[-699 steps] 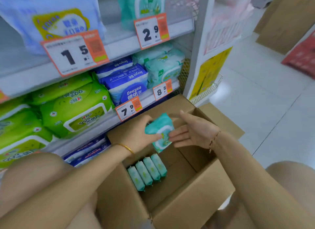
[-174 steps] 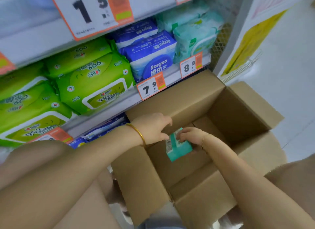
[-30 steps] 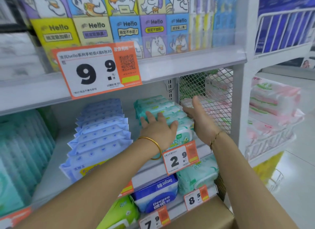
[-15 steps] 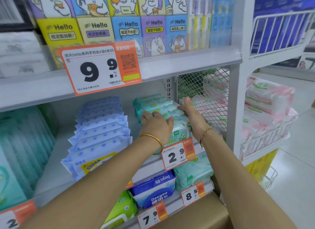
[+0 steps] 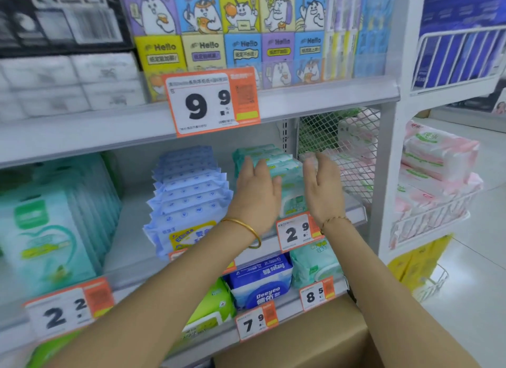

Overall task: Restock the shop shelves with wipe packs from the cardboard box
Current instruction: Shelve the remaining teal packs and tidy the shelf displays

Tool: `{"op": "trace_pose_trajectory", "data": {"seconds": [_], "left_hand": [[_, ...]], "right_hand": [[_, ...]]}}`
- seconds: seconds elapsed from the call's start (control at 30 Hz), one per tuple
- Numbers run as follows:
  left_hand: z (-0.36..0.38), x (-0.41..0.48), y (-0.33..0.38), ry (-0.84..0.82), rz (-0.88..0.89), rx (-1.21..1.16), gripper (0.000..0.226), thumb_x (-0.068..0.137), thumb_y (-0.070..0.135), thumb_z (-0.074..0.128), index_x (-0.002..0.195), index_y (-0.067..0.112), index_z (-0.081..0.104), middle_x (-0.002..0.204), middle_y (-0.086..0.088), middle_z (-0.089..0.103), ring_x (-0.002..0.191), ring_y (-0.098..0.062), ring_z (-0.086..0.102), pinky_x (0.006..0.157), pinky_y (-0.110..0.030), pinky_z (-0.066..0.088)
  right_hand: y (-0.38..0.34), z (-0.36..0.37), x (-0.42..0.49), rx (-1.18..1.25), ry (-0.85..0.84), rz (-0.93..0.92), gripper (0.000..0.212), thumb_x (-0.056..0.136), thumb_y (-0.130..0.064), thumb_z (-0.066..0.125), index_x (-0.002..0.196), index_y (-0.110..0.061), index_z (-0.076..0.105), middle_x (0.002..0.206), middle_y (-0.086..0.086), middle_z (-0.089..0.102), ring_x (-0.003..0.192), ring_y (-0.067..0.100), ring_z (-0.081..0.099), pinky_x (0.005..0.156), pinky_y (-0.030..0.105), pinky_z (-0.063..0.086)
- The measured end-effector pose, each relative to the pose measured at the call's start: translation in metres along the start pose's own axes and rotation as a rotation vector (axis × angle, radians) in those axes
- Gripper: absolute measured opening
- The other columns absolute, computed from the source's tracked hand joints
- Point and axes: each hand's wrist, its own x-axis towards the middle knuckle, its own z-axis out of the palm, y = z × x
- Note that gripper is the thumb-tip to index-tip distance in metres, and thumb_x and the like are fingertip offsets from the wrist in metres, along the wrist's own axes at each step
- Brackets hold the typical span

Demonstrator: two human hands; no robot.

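A row of small teal wipe packs [image 5: 276, 162] stands on the middle shelf [image 5: 131, 261] behind the 2.9 price tag [image 5: 294, 232]. My left hand [image 5: 256, 195] lies flat on the left side of the row, fingers spread. My right hand [image 5: 324, 187] is held flat at the row's right side, fingers straight; whether it touches the packs I cannot tell. Neither hand holds a pack. The cardboard box [image 5: 298, 345] shows only as a brown top edge at the bottom, below the lowest shelf.
Pale blue wipe packs [image 5: 189, 192] stand left of the teal row. A wire mesh panel [image 5: 339, 151] closes the shelf's right end. Tissue boxes fill the shelf above. Blue and green packs sit on the shelf below. A side rack holds pink packs [image 5: 435, 173].
Both hands stay on the teal row; my right hand has lifted a little off the packs and the view has risen slightly. Seconds earlier the hands were lifting a pack from the box.
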Motion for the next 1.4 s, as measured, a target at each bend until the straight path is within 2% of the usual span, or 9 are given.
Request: {"op": "trace_pose_trajectory", "data": {"seconds": [0.1, 0.17, 0.3, 0.43, 0.6, 0.93, 1.13, 1.3, 1.4], "left_hand": [[-0.03, -0.041, -0.025, 0.179, 0.156, -0.021, 0.047, 0.097, 0.014, 0.039, 0.142, 0.003, 0.03, 0.156, -0.016, 0.012, 0.147, -0.025, 0.008, 0.117, -0.024, 0.005], [-0.048, -0.053, -0.051, 0.255, 0.073, -0.037, 0.052, 0.091, 0.007, 0.047, 0.141, 0.003, 0.033, 0.156, -0.015, 0.013, 0.147, -0.026, 0.008, 0.117, -0.025, 0.006], [-0.075, -0.059, -0.099, 0.184, -0.207, 0.038, 0.078, 0.068, 0.027, 0.053, 0.142, 0.012, 0.033, 0.152, -0.023, 0.02, 0.143, -0.034, 0.014, 0.118, -0.032, 0.01], [-0.073, -0.062, -0.119, 0.05, -0.258, -0.139, 0.062, 0.078, 0.014, 0.064, 0.134, 0.012, 0.039, 0.131, -0.015, 0.04, 0.132, -0.026, 0.028, 0.103, -0.019, 0.025], [-0.072, -0.058, -0.125, -0.009, -0.276, -0.129, 0.054, 0.081, -0.005, 0.053, 0.132, 0.002, 0.038, 0.132, -0.019, 0.036, 0.121, -0.03, 0.044, 0.1, -0.025, 0.034], [-0.065, -0.055, -0.136, 0.01, -0.215, -0.209, 0.052, 0.074, -0.004, 0.056, 0.124, 0.004, 0.044, 0.121, -0.02, 0.049, 0.107, -0.035, 0.056, 0.093, -0.046, 0.049], [-0.074, -0.072, -0.123, 0.031, -0.334, -0.381, 0.054, 0.087, -0.01, 0.046, 0.135, 0.004, 0.029, 0.118, -0.007, 0.048, 0.11, -0.026, 0.053, 0.079, -0.024, 0.039], [-0.075, -0.071, -0.123, -0.023, -0.393, -0.354, 0.048, 0.09, -0.008, 0.04, 0.134, 0.005, 0.029, 0.101, -0.005, 0.048, 0.077, -0.012, 0.047, 0.052, -0.016, 0.036], [-0.075, -0.071, -0.123, -0.037, -0.412, -0.356, 0.047, 0.088, -0.009, 0.042, 0.132, 0.002, 0.03, 0.106, -0.011, 0.052, 0.086, -0.016, 0.048, 0.057, -0.02, 0.038]], "right_hand": [[-0.025, 0.017, -0.042, -0.08, -0.031, -0.257, 0.043, 0.09, -0.013, 0.043, 0.13, 0.003, 0.047, 0.138, 0.019, 0.047, 0.13, 0.031, 0.04, 0.108, 0.019, 0.02], [-0.044, 0.035, -0.067, -0.04, -0.156, -0.308, 0.044, 0.088, -0.006, 0.048, 0.132, 0.0, 0.047, 0.142, 0.017, 0.042, 0.134, 0.029, 0.037, 0.107, 0.012, 0.014], [-0.068, 0.065, -0.089, 0.01, -0.372, -0.199, 0.059, 0.09, -0.022, 0.059, 0.141, -0.008, 0.035, 0.153, 0.013, 0.024, 0.143, 0.022, 0.02, 0.113, 0.021, 0.014], [-0.08, 0.077, -0.093, 0.046, -0.466, -0.054, 0.073, 0.084, -0.032, 0.066, 0.144, -0.011, 0.03, 0.154, 0.01, 0.02, 0.145, 0.018, 0.011, 0.115, 0.028, 0.016], [-0.081, 0.079, -0.088, -0.001, -0.431, 0.0, 0.072, 0.082, -0.025, 0.07, 0.14, -0.002, 0.032, 0.149, 0.013, 0.025, 0.141, 0.02, 0.022, 0.107, 0.017, 0.018], [-0.077, 0.075, -0.089, -0.037, -0.41, -0.018, 0.056, 0.085, -0.015, 0.066, 0.133, -0.001, 0.041, 0.146, 0.013, 0.029, 0.137, 0.021, 0.029, 0.101, 0.012, 0.019], [-0.081, 0.067, -0.086, 0.179, -0.464, 0.175, 0.074, 0.082, -0.01, 0.069, 0.141, -0.002, 0.026, 0.143, 0.009, 0.039, 0.132, 0.023, 0.04, 0.099, 0.024, 0.034], [-0.085, 0.065, -0.085, 0.156, -0.506, 0.192, 0.073, 0.084, -0.009, 0.067, 0.143, -0.004, 0.024, 0.143, 0.011, 0.041, 0.129, 0.025, 0.042, 0.097, 0.024, 0.035], [-0.085, 0.063, -0.086, 0.16, -0.517, 0.19, 0.074, 0.084, -0.009, 0.066, 0.144, -0.004, 0.022, 0.146, 0.01, 0.038, 0.132, 0.024, 0.04, 0.099, 0.024, 0.034]]}}
